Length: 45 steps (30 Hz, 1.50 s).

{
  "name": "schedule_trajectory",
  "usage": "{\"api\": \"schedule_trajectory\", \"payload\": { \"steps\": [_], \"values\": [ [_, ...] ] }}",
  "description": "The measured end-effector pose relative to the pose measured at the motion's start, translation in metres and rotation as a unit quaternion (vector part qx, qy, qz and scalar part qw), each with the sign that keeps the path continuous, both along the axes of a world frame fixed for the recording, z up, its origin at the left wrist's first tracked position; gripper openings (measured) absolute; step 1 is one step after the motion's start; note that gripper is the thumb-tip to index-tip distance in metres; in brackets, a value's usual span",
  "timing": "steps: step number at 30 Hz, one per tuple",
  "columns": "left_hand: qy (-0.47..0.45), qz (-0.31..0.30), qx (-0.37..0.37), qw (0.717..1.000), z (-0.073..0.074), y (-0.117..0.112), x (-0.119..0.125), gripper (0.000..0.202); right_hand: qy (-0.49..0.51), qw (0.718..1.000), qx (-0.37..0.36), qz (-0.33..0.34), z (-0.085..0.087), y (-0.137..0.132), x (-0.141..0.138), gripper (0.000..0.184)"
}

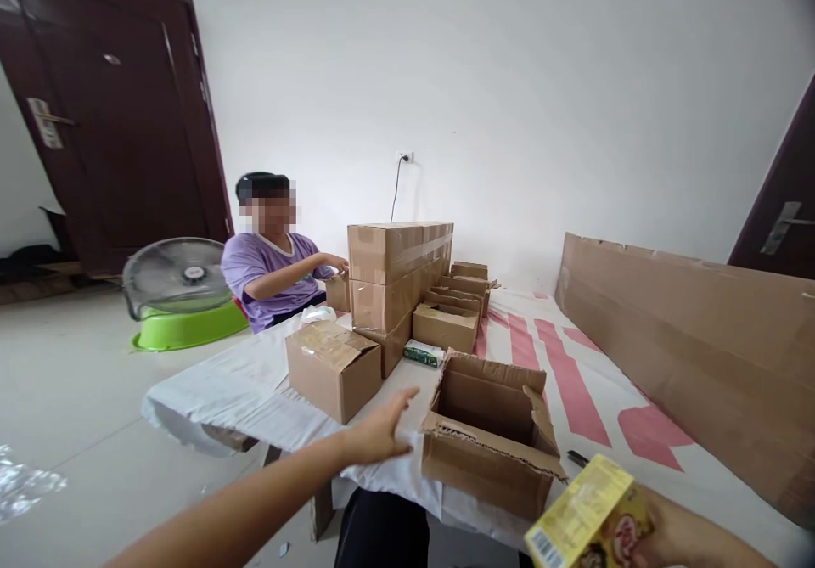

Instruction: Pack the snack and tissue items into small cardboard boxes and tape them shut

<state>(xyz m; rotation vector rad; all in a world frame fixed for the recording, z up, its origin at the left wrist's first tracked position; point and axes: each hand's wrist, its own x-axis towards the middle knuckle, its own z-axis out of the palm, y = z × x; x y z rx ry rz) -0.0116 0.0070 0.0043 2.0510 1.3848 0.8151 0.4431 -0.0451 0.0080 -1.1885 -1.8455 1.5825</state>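
My left hand (382, 428) reaches forward with fingers stretched out, holding nothing, just left of an open empty cardboard box (490, 436) at the table's near edge. My right hand (681, 534) sits at the bottom right, closed around a yellow printed packet (589, 517) held near the box's right corner. A taped shut cardboard box (332, 368) stands just beyond my left hand.
A stack of taped boxes (398, 275) and several open small boxes (455, 309) stand further back on the cloth-covered table (592, 398). A green packet (422, 353) lies between them. A person in a purple shirt (273, 267) sits at the far left. Flat cardboard (688, 330) leans at right. A fan (177, 278) stands on the floor.
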Motion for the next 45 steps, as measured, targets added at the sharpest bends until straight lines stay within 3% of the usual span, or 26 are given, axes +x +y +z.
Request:
{"api": "schedule_trajectory", "payload": {
  "steps": [2, 4, 5, 8, 11, 14, 19, 24, 29, 33, 39, 45],
  "values": [
    [0.001, -0.04, -0.024, 0.999, -0.032, 0.003, 0.011, 0.097, 0.045, 0.997, -0.038, 0.047, -0.004, 0.016, -0.029, 0.066],
    [-0.048, 0.022, -0.002, 0.999, -0.046, 0.012, 0.021, 0.087, 0.081, 0.996, 0.011, 0.024, -0.006, 0.042, -0.066, 0.066],
    [-0.076, 0.08, 0.019, 0.994, -0.048, 0.02, 0.025, 0.081, 0.102, 0.994, 0.033, 0.009, -0.007, 0.057, -0.086, 0.07],
    [-0.111, 0.23, 0.063, 0.965, -0.043, 0.045, 0.024, 0.073, 0.121, 0.975, 0.141, -0.121, -0.019, 0.106, -0.144, 0.076],
    [-0.104, 0.296, 0.095, 0.945, -0.041, 0.06, 0.017, 0.075, 0.12, 0.963, 0.179, -0.164, -0.041, 0.139, -0.192, 0.076],
    [-0.065, 0.312, 0.15, 0.936, -0.051, 0.059, 0.02, 0.077, 0.13, 0.952, 0.207, -0.183, -0.065, 0.145, -0.217, 0.069],
    [-0.006, 0.248, 0.153, 0.957, -0.058, 0.059, 0.036, 0.079, 0.138, 0.94, 0.228, -0.212, -0.086, 0.129, -0.219, 0.048],
    [0.03, 0.286, 0.158, 0.945, -0.051, 0.077, 0.056, 0.087, 0.147, 0.932, 0.201, -0.264, -0.086, 0.129, -0.215, 0.041],
    [0.033, 0.308, 0.172, 0.935, -0.057, 0.096, 0.068, 0.085, 0.121, 0.927, 0.18, -0.308, -0.093, 0.138, -0.218, 0.043],
    [0.044, 0.333, 0.156, 0.929, -0.058, 0.118, 0.075, 0.082, 0.094, 0.911, 0.211, -0.343, -0.104, 0.149, -0.22, 0.042],
    [0.081, 0.361, 0.176, 0.912, -0.052, 0.159, 0.096, 0.059, 0.087, 0.887, 0.261, -0.372, -0.124, 0.165, -0.219, 0.047],
    [0.016, 0.374, 0.269, 0.887, -0.076, 0.174, 0.1, 0.064, 0.105, 0.877, 0.256, -0.393, -0.133, 0.178, -0.209, 0.063]
  ]
}}
